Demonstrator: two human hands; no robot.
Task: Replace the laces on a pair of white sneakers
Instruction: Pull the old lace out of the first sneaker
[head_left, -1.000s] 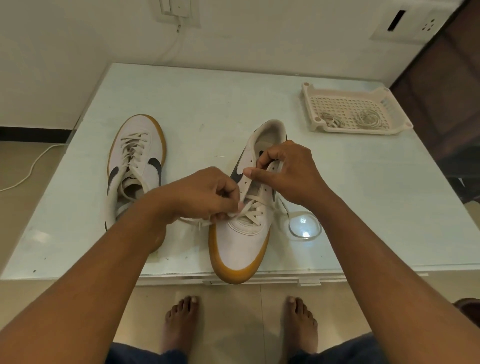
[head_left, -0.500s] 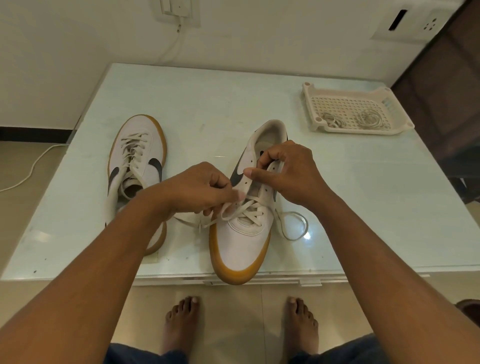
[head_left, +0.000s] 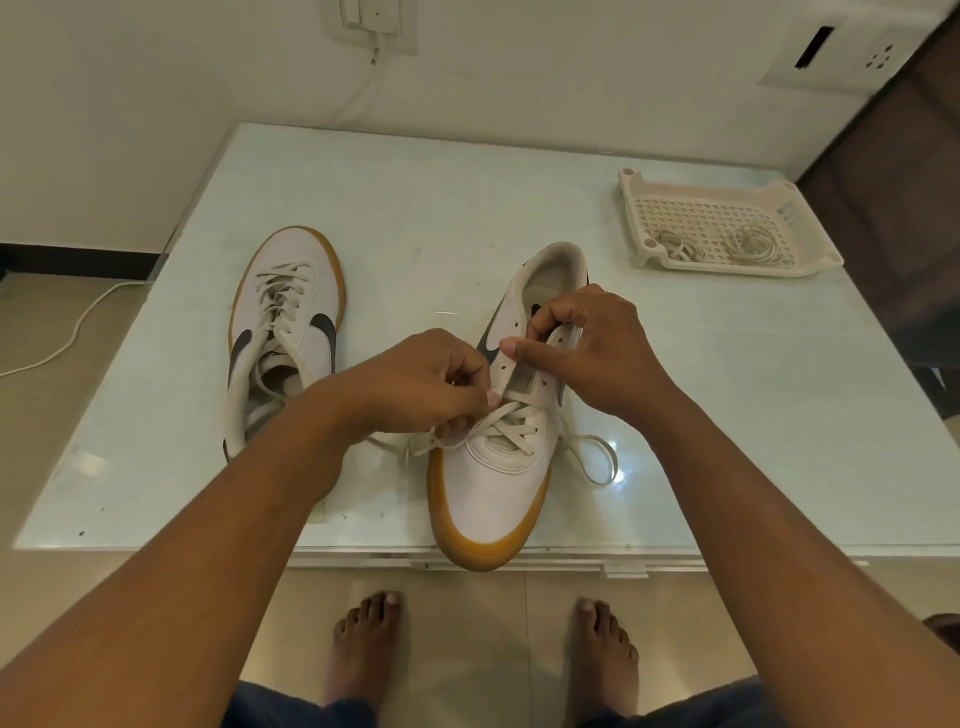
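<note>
Near shoe (head_left: 493, 488) lies on the table (head_left: 467, 208), toe toward the person and overhanging the near edge; its lace (head_left: 509, 415) crosses the lower eyelets only, with one loose end looped on the glass just to the right. Left hand (head_left: 421, 384): fingers curled, thumb and forefinger pinching the lace at the shoe's left side. Right hand (head_left: 597, 348): thumb and fingers clamped on the tongue. Second shoe (head_left: 285, 322), laced, lies apart to the left, and the tray (head_left: 727, 270) at the far right holds coiled laces (head_left: 750, 244).
</note>
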